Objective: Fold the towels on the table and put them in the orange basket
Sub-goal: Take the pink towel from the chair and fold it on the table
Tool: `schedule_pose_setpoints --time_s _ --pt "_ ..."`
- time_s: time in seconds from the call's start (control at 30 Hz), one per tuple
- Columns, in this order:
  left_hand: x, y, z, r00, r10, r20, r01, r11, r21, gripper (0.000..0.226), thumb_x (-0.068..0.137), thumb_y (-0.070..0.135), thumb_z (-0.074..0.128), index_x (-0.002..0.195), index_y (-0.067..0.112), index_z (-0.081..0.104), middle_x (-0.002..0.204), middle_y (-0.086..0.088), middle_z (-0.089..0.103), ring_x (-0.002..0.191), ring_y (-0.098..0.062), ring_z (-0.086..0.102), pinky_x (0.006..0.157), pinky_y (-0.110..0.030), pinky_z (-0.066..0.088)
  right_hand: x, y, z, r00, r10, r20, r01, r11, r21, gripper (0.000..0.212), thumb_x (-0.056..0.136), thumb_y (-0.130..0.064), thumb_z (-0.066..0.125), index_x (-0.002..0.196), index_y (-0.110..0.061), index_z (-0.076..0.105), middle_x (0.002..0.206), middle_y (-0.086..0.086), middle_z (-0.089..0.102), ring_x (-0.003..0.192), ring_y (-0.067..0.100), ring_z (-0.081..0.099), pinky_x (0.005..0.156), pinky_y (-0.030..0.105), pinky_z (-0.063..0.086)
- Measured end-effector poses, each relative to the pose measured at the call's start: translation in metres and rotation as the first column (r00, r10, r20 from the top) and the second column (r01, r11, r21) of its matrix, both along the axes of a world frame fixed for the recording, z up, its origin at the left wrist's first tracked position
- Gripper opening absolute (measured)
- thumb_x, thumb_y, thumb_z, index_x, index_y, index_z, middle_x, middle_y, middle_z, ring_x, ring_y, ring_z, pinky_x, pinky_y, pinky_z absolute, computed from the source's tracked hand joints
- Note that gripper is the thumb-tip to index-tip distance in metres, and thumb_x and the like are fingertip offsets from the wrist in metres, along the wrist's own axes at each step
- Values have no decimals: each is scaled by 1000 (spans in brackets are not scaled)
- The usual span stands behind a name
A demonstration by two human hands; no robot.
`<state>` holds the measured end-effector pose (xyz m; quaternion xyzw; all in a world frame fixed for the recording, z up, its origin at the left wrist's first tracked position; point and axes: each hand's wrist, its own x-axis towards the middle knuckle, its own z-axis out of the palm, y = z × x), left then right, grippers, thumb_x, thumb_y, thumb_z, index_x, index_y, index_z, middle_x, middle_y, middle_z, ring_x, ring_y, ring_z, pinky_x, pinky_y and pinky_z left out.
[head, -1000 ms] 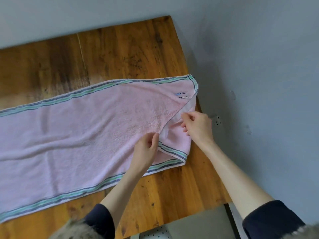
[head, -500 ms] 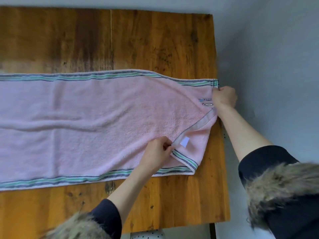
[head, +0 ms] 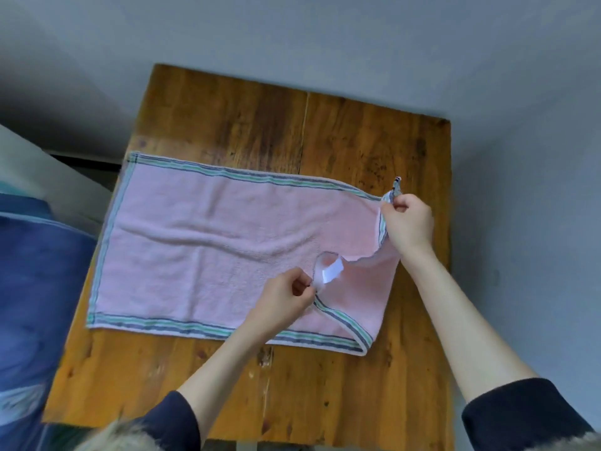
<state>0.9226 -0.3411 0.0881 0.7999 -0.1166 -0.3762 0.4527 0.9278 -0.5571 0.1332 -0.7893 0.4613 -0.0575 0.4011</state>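
Pink terry towel with green-and-grey striped borders [head: 208, 242] spread flat across centre of worn wooden table [head: 341, 135]. Small white sewn-in label [head: 332, 274] shows on lifted short edge, centre-right; writing unreadable. Left hand [head: 286, 302] pinches near corner just beside label, fingers curled together. Right hand [head: 408, 224] pinches far corner, right of frame, raised off table. Blue fabric [head: 35, 304] at left edge.

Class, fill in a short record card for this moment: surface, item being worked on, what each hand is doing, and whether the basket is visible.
Surface: wooden table
Item: pink towel, striped edges, lying flat, right end lifted
Left hand: pinches the near corner by the white label
Right hand: pinches the far corner
Orange basket: not in view
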Motion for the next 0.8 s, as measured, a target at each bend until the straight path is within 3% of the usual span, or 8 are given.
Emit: schedule_pose_setpoints --time_s 0.07,0.2,0.3,0.4,0.57,0.67,0.8 --pt "13 30 10 999 38 21 -38 999 -9 21 84 16 62 66 23 54 61 10 58 55 0 50 55 -14 38 14 30 12 997 71 15 -70 997 -35 11 92 -21 55 93 -11 60 91 3 62 87 21 61 70 34 54" --pt "34 91 33 993 117 29 -115 992 -56 18 83 18 65 67 18 57 57 13 59 55 -1 51 54 -14 38 50 88 39 981 190 35 -184 973 -140 15 92 -21 54 96 -9 62 86 -2 57 80 15 54 61 19 42" --pt "47 133 48 978 188 88 -182 981 -68 19 82 17 66 66 18 57 55 14 57 54 -2 49 53 -14 37 80 130 57 965 255 57 -243 956 -165 9 91 -21 54 85 -15 55 83 -2 56 80 17 54 66 27 41" --pt "57 170 60 961 251 115 -242 966 -86 15 82 14 65 68 15 58 61 5 59 60 -9 53 59 -24 42 108 170 68 948 316 44 -302 934 -192 10 90 -22 55 85 -13 57 85 3 60 81 20 54 67 29 40" --pt "71 222 61 926 355 129 -347 934 -79 13 81 10 62 73 2 56 73 -18 59 65 -20 50 62 -36 41 153 229 68 920 390 22 -384 912 -142 14 88 -20 55 92 -8 62 95 11 67 90 29 61 74 30 46" --pt "75 246 48 884 450 129 -448 893 -43 14 80 6 62 72 -2 54 69 -19 54 62 -17 44 60 -31 36 175 259 57 907 419 39 -416 907 -66 15 87 -18 56 92 -6 63 95 12 66 93 31 62 83 40 51" --pt "76 268 24 819 554 148 -567 821 70 8 85 9 59 77 6 60 75 -12 61 69 -17 50 61 -21 39 185 282 31 860 508 50 -509 861 20 12 87 -18 54 92 -13 63 94 6 67 93 25 62 82 32 50"
